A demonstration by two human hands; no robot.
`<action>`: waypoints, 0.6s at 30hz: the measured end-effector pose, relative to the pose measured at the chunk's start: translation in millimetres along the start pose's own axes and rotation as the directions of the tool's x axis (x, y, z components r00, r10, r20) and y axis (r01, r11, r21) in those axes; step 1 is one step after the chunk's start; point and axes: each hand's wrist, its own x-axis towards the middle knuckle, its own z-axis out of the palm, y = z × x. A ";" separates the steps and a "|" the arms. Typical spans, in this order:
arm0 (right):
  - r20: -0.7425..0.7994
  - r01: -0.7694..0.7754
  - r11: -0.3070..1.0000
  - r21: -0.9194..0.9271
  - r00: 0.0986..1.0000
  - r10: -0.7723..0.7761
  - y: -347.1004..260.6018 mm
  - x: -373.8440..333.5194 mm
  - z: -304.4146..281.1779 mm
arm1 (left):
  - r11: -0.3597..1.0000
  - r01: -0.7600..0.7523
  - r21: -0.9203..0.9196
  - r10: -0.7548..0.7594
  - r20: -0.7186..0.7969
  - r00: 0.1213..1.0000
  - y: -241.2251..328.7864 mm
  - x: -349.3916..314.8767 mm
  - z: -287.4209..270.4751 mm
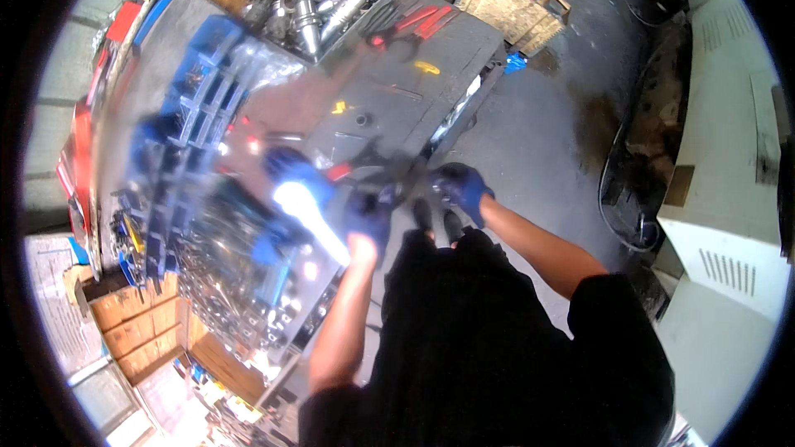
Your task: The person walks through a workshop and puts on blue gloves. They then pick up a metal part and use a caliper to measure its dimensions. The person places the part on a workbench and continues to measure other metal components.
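My left hand (pixel 368 217), in a blue glove, is at the near edge of the grey workbench (pixel 385 128). Its fingers look curled around something small and dark with a glint, too blurred to name. Off the bench edge to its right, my right hand (pixel 460 190) wears a blue glove too. Its fingers are closed, and what they hold is dark and cannot be made out. Just left of my left hand lies a blue object (pixel 302 172) beside a strong white glare. A red-handled tool (pixel 338 171) rests on the bench beyond my left hand.
A tray of metal tool holders (pixel 306 12) stands at the far side, near red-handled pliers (pixel 422 23). Blue plastic racks (pixel 203 95) line the left, with many small metal parts below. A worn crate (pixel 513 4) sits at the back. A pale machine cabinet (pixel 729 199) is at right.
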 end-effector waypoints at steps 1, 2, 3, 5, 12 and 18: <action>-0.039 0.012 0.999 0.030 0.999 -0.011 -1.2 -4.1 -14.3 | 0.995 0.024 0.097 -0.025 0.006 1.000 -0.4 18.4 14.7; -0.085 0.031 0.998 0.061 0.996 -0.026 -7.2 -5.7 -27.8 | 0.985 -0.074 0.158 0.069 0.035 0.997 -2.1 41.1 29.3; -0.128 0.030 1.000 -0.004 0.991 -0.031 -19.5 -4.8 -39.4 | 0.961 -0.174 0.213 0.162 0.073 0.984 -4.1 64.8 43.4; -0.227 0.004 0.992 -0.125 0.973 -0.032 -38.5 -8.0 -57.5 | 0.884 -0.359 0.300 0.366 0.035 0.930 -2.2 99.4 67.9; -0.220 0.345 0.937 -0.050 0.912 -0.347 -75.8 22.3 -97.3 | 0.869 -0.294 0.397 0.279 0.097 0.955 -4.9 145.2 102.5; 0.131 0.435 0.435 -0.788 0.809 -0.572 -145.3 46.9 -56.0 | 0.986 -0.108 -0.127 0.091 -0.135 0.987 33.1 101.3 65.8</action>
